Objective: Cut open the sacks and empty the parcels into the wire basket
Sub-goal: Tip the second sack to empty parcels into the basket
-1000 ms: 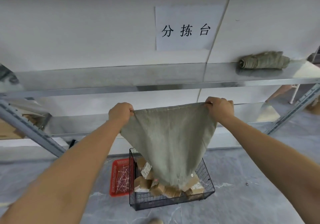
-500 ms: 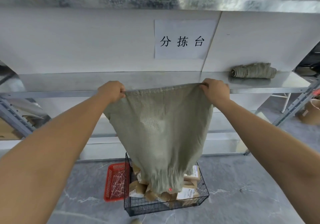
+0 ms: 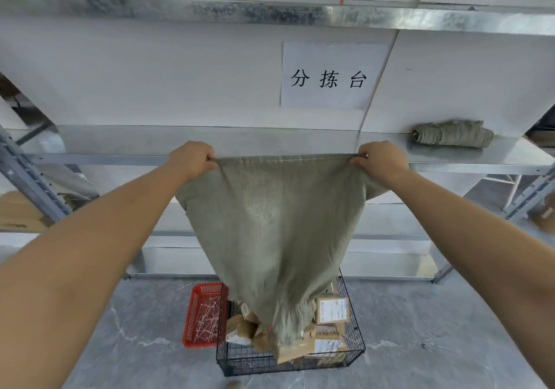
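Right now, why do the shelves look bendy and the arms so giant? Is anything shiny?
Head view: the wide-angle lens bows the top shelf beam and swells the forearms near the edges. Head view: light is soft and even, with glare on that beam. Head view: the sack, left hand and right hand look sharp; the parcels in the wire basket look slightly soft.

I assess this as a parcel-sorting depot. A paper sign (image 3: 329, 76) on the wall reads 分拣台, "sorting station". Bare galvanised steel racking (image 3: 120, 159) lines the wall above a grey concrete floor (image 3: 435, 328). A wire basket (image 3: 270, 362) on the floor holds labelled cardboard parcels (image 3: 332, 309). A rolled woven sack (image 3: 452, 133) lies on one shelf.
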Demonstrator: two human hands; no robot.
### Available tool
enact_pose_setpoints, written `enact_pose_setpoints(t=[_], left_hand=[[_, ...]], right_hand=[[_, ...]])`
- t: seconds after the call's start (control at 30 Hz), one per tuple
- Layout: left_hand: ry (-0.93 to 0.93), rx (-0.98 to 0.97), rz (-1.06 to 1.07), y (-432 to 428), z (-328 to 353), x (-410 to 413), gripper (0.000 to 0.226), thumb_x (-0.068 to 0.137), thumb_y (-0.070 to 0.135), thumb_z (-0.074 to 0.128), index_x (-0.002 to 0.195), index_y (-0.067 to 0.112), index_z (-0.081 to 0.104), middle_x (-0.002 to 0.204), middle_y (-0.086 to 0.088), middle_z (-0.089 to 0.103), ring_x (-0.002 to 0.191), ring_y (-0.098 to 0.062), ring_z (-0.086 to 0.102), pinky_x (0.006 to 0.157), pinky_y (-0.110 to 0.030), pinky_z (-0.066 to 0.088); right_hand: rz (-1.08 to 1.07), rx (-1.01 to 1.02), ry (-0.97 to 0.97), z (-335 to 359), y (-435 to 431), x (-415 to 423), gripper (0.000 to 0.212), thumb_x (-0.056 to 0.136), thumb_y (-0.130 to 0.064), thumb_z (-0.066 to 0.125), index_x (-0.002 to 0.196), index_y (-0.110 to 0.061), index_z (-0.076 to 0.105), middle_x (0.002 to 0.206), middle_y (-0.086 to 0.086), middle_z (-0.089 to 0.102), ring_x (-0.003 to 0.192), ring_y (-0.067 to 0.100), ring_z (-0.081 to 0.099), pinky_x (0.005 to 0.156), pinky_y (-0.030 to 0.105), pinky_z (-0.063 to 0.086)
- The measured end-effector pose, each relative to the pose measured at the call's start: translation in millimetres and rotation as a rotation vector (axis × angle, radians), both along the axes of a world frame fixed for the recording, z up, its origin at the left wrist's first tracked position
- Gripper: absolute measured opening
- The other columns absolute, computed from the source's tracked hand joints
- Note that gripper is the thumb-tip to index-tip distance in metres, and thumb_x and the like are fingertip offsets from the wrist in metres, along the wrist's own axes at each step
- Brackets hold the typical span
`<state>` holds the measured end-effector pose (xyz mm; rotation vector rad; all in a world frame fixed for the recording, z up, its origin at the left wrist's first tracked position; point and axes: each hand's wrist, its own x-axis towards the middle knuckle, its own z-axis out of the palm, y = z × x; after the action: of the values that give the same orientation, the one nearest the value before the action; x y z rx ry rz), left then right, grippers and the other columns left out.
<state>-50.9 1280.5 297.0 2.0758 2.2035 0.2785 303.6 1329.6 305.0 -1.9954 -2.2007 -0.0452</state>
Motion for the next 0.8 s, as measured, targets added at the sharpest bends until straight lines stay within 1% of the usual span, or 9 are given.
enact_pose_setpoints(t=[0.07, 0.17, 0.23, 0.4, 0.5, 0.6, 0.7, 0.73, 0.8], left_hand=[[-0.008, 0.006, -0.036, -4.5, -1.4, 0.8, 0.018, 0.089, 0.017, 0.059, 0.094, 0.001, 0.063, 0.098, -0.016, 0.061, 0.099, -0.031, 0.055, 0.077, -0.035, 0.041], [0.076, 0.120, -0.064, -9.8, -2.4, 4.9, 0.021, 0.094, 0.018, 0.049, 0.096, 0.000, 0.059, 0.098, -0.018, 0.060, 0.095, -0.033, 0.055, 0.074, -0.036, 0.041], [0.166, 0.184, -0.090, -13.4, 0.1, 5.2, 0.025, 0.097, 0.020, 0.041, 0.102, -0.001, 0.055, 0.102, -0.019, 0.057, 0.094, -0.033, 0.055, 0.073, -0.037, 0.041], [0.187, 0.523, -0.055, -14.6, 14.9, -2.8, 0.023, 0.098, 0.012, 0.039, 0.106, -0.004, 0.054, 0.104, -0.025, 0.055, 0.094, -0.038, 0.053, 0.068, -0.046, 0.041], [0.173, 0.362, -0.048, -10.5, 16.8, -4.3, 0.021, 0.095, 0.007, 0.038, 0.112, -0.002, 0.047, 0.104, -0.024, 0.053, 0.089, -0.037, 0.054, 0.069, -0.041, 0.039], [-0.062, 0.203, 0.019, -10.8, 17.8, -6.8, 0.027, 0.091, 0.010, 0.048, 0.115, 0.002, 0.038, 0.086, -0.019, 0.055, 0.085, -0.037, 0.057, 0.071, -0.039, 0.042], [-0.134, 0.118, -0.059, -14.2, 27.4, 4.0, 0.024, 0.080, 0.008, 0.065, 0.095, 0.008, 0.047, 0.081, -0.013, 0.055, 0.085, -0.033, 0.057, 0.074, -0.036, 0.044], [-0.132, 0.065, -0.120, -16.2, 31.5, 11.5, 0.020, 0.077, 0.007, 0.069, 0.083, 0.012, 0.051, 0.079, -0.008, 0.056, 0.083, -0.030, 0.057, 0.072, -0.032, 0.043], [-0.141, -0.020, -0.225, -19.2, 37.4, 27.7, 0.016, 0.074, 0.004, 0.071, 0.071, 0.015, 0.061, 0.076, -0.003, 0.059, 0.080, -0.020, 0.055, 0.066, -0.022, 0.041]], right_hand=[[-0.009, -0.018, -0.084, 1.7, -0.5, -1.1, 0.033, 0.095, -0.040, 0.043, 0.104, -0.016, 0.064, 0.106, 0.010, 0.064, 0.101, 0.030, 0.058, 0.071, 0.030, 0.038], [-0.021, 0.032, -0.080, 5.2, 0.5, 0.4, 0.034, 0.095, -0.040, 0.043, 0.102, -0.014, 0.064, 0.107, 0.013, 0.063, 0.103, 0.031, 0.058, 0.072, 0.031, 0.036], [-0.022, 0.089, -0.032, 14.0, -1.1, 2.6, 0.035, 0.095, -0.040, 0.044, 0.101, -0.012, 0.064, 0.106, 0.016, 0.063, 0.102, 0.033, 0.058, 0.072, 0.032, 0.035], [-0.035, 0.235, 0.148, 40.7, -4.1, 3.9, 0.037, 0.095, -0.038, 0.043, 0.100, -0.008, 0.063, 0.103, 0.019, 0.064, 0.099, 0.037, 0.057, 0.068, 0.034, 0.037], [0.046, 0.015, 0.144, 46.6, -3.5, 4.3, 0.033, 0.097, -0.030, 0.043, 0.109, -0.007, 0.064, 0.111, 0.017, 0.062, 0.111, 0.035, 0.053, 0.080, 0.035, 0.041], [0.091, -0.177, 0.276, 48.5, -9.4, 3.7, 0.030, 0.094, -0.022, 0.051, 0.104, 0.002, 0.066, 0.100, 0.017, 0.061, 0.110, 0.035, 0.054, 0.077, 0.029, 0.036], [0.065, -0.255, 0.465, 50.4, -18.8, -2.4, 0.042, 0.091, -0.021, 0.057, 0.113, 0.014, 0.057, 0.118, 0.029, 0.059, 0.109, 0.040, 0.056, 0.088, 0.041, 0.046], [0.073, -0.288, 0.497, 51.1, -22.3, -6.8, 0.046, 0.090, -0.022, 0.058, 0.116, 0.016, 0.053, 0.116, 0.031, 0.058, 0.100, 0.040, 0.058, 0.079, 0.042, 0.050], [0.100, -0.314, 0.539, 53.6, -28.9, -20.1, 0.043, 0.090, -0.022, 0.060, 0.117, 0.010, 0.049, 0.089, 0.024, 0.059, 0.071, 0.028, 0.053, 0.051, 0.027, 0.044]])
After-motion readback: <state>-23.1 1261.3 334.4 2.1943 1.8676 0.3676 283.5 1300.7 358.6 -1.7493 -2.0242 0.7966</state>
